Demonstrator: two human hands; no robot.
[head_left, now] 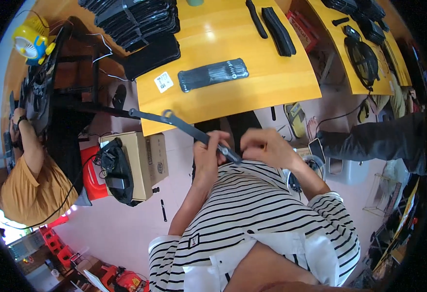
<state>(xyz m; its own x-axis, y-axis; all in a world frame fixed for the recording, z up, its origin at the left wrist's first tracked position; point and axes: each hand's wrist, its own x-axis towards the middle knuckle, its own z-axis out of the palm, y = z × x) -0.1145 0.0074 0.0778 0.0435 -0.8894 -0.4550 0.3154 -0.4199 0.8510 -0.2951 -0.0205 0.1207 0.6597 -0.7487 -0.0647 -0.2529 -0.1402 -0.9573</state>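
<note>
Strap [189, 130]: dark, flat and narrow, located in front of the striped shirt [272, 214] and short of the near edge of the table [281, 87]. Twelve o'clock is straight ahead of the person.

Left hand [206, 158]: fingers closed around the strap near its lower end. From this grip, the long portion extends toward ten o'clock and finishes in a rounded tip; a small curl stands partway along. The short end points between three and four o'clock.

Right hand [271, 146]: positioned at three o'clock from the left, fingers curled inward and blurred. Whether it pinches anything cannot be told.

Surroundings, read from the left hand:
- Twelve o'clock, on the table: black pack [213, 76] in shiny wrap, with a white sticker [164, 82] just beside it at nine o'clock.
- Eleven o'clock: stack of black pieces [135, 24].
- One o'clock: black strips [278, 31].
- Nine o'clock, on the floor: cardboard box [140, 155]; farther out, a co-worker [38, 190].
- Ten o'clock, well apart: yellow fan [28, 46].
</note>
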